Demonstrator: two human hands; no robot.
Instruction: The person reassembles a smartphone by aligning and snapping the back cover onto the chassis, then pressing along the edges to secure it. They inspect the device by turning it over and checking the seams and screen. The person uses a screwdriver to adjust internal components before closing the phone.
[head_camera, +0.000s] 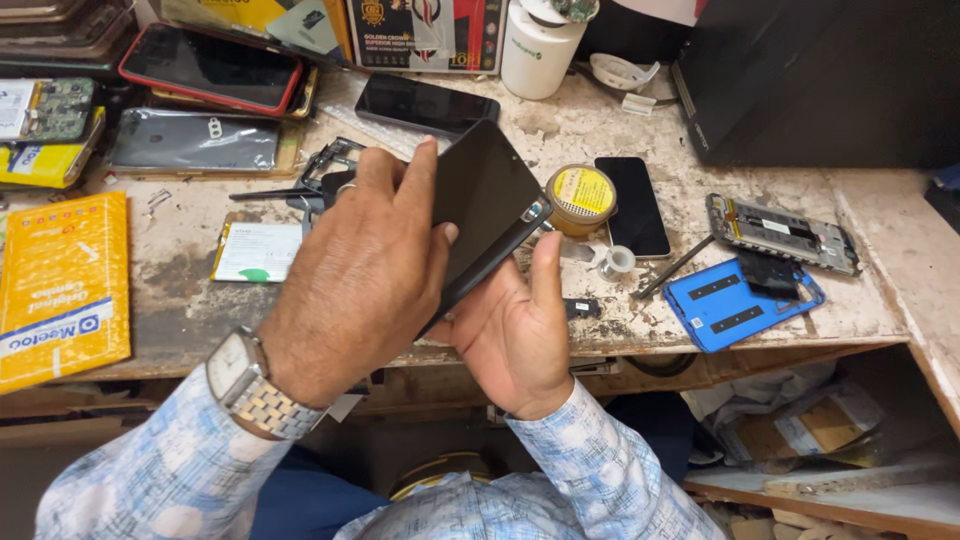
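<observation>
Phone (480, 195) sits tilted between both my hands, above the near edge of the bench (200, 290), its dark glass face turned up and to the left, its thin edge toward me. My left hand (355, 275) lies over its left side from above, fingers (415, 185) curled onto the glass and closed around that edge, so much of the phone's lower half is hidden under my knuckles. A metal watch (245, 385) is on that wrist. My right hand (510, 335) cups the phone from below, palm up, thumb (547, 270) pressed straight against the lower long edge; the other fingers are behind the phone and I cannot tell how they lie. Just past the phone's upper right corner stands a small round tin (582, 197) with a yellow label, and right of that a second dark phone (635, 205) lies flat, face up. A thin dark tool (675, 268) lies slanted near it, and beyond that a blue back cover (735, 305) rests at the bench edge, with a bare phone frame (785, 232) just behind it. Left of my hands a white battery (257, 252) lies flat, and far left a yellow packet (62, 290). At the back of the bench are a red-rimmed phone (210, 65), another black phone (425, 103) and a white bottle (540, 50).
</observation>
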